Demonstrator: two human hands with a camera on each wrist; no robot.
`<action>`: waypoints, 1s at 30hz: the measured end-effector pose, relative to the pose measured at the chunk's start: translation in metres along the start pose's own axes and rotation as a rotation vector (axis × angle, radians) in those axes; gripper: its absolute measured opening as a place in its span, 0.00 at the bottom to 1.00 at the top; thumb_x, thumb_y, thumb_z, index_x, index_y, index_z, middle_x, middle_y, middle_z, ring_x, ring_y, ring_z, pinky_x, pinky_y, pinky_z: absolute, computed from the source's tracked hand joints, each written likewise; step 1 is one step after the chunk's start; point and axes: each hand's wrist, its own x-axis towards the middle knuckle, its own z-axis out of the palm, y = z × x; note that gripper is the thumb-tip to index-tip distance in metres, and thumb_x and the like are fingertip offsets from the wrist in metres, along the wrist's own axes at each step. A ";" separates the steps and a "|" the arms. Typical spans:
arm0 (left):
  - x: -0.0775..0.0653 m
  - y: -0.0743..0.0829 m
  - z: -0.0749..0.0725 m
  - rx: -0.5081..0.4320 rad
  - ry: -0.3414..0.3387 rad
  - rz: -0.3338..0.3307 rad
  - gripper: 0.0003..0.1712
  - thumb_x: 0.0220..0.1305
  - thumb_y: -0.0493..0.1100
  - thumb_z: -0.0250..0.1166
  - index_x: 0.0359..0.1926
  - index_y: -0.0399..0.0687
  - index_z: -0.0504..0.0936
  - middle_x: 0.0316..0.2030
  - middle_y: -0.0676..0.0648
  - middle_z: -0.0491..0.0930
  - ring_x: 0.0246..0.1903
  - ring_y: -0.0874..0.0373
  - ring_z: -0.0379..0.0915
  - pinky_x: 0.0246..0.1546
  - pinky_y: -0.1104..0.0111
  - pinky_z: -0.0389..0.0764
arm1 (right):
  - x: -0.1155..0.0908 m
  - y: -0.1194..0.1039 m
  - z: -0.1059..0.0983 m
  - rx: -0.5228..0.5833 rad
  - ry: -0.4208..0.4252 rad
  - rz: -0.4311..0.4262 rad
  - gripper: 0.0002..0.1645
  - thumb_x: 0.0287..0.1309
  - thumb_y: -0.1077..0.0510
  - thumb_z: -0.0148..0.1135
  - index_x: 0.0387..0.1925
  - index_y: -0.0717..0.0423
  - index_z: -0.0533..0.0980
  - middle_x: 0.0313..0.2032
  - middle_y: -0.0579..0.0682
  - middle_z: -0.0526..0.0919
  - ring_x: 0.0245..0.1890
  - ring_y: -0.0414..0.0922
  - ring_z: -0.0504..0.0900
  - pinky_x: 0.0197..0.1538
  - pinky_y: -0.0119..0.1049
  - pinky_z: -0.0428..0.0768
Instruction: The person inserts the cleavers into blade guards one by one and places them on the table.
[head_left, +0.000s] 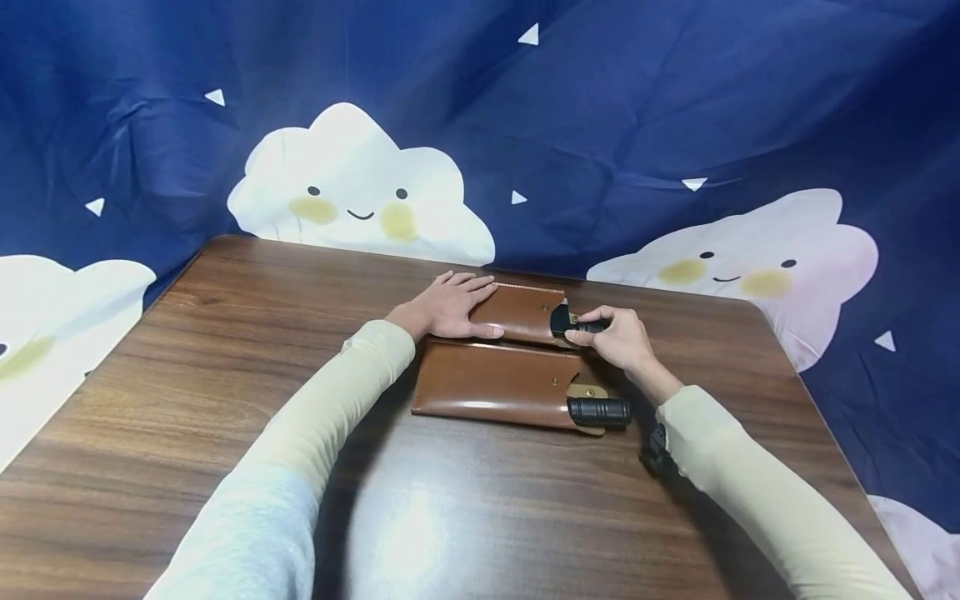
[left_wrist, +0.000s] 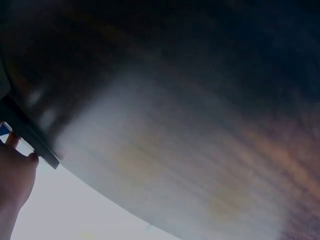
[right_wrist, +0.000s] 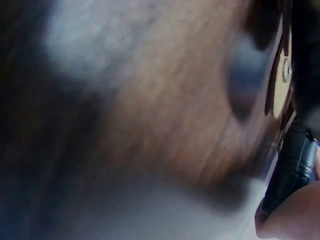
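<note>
Two brown leather sheaths lie one behind the other on the wooden table. My left hand (head_left: 453, 307) rests on the left end of the far sheath (head_left: 521, 312), its fingers spread; in the left wrist view the left hand (left_wrist: 17, 172) shows at the edge. From that sheath's right end sticks a tool's black handle (head_left: 592, 327), pinched between the thumb and fingers of my right hand (head_left: 622, 337). The handle (right_wrist: 291, 167) looks ridged in the right wrist view; its other end is hidden inside the leather. The near sheath (head_left: 495, 387) holds a similar black handle (head_left: 600, 411), untouched.
The wooden table (head_left: 225, 350) reaches back to a dark blue curtain (head_left: 585, 108) printed with smiling white clouds. Small brass snaps (head_left: 590, 393) sit on the sheath flaps. A dark device (head_left: 657, 446) is at the right wrist.
</note>
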 end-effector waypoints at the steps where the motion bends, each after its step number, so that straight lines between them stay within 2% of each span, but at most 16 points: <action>1: 0.000 0.000 0.000 -0.007 -0.004 -0.004 0.58 0.61 0.81 0.49 0.81 0.52 0.52 0.80 0.51 0.49 0.77 0.47 0.43 0.73 0.46 0.44 | 0.001 0.000 0.000 -0.001 0.000 -0.002 0.27 0.52 0.48 0.79 0.48 0.62 0.84 0.48 0.62 0.85 0.52 0.57 0.80 0.53 0.44 0.75; 6: 0.001 0.000 0.003 -0.016 -0.032 -0.024 0.58 0.61 0.81 0.50 0.81 0.53 0.51 0.80 0.51 0.48 0.77 0.46 0.42 0.74 0.46 0.43 | 0.003 0.002 0.002 -0.006 -0.007 -0.006 0.27 0.52 0.48 0.79 0.48 0.61 0.84 0.49 0.62 0.85 0.52 0.57 0.80 0.54 0.45 0.75; 14: 0.004 0.000 0.003 -0.022 -0.042 -0.038 0.59 0.60 0.82 0.51 0.81 0.53 0.52 0.79 0.50 0.50 0.77 0.45 0.43 0.74 0.47 0.43 | 0.006 0.006 0.003 0.004 -0.055 -0.020 0.25 0.55 0.50 0.77 0.49 0.62 0.83 0.46 0.61 0.85 0.41 0.50 0.79 0.43 0.35 0.75; 21: 0.004 -0.001 0.001 -0.039 -0.053 -0.054 0.60 0.59 0.82 0.51 0.81 0.54 0.52 0.79 0.51 0.50 0.77 0.46 0.42 0.74 0.48 0.42 | 0.007 0.005 0.001 -0.013 -0.082 -0.041 0.26 0.56 0.48 0.76 0.49 0.62 0.82 0.46 0.61 0.84 0.42 0.52 0.78 0.44 0.38 0.74; 25: 0.001 -0.002 0.000 -0.045 -0.030 -0.045 0.59 0.59 0.82 0.51 0.81 0.54 0.52 0.79 0.50 0.50 0.77 0.46 0.42 0.74 0.47 0.42 | 0.009 0.000 0.001 0.001 -0.090 -0.035 0.25 0.57 0.48 0.75 0.48 0.62 0.82 0.46 0.60 0.84 0.40 0.51 0.78 0.42 0.37 0.75; 30: -0.003 0.001 -0.004 -0.065 0.046 -0.015 0.55 0.62 0.79 0.53 0.80 0.52 0.57 0.78 0.47 0.54 0.77 0.46 0.43 0.73 0.44 0.43 | 0.009 -0.005 -0.005 0.059 -0.064 -0.039 0.25 0.60 0.48 0.73 0.48 0.63 0.82 0.50 0.61 0.82 0.49 0.54 0.76 0.53 0.42 0.72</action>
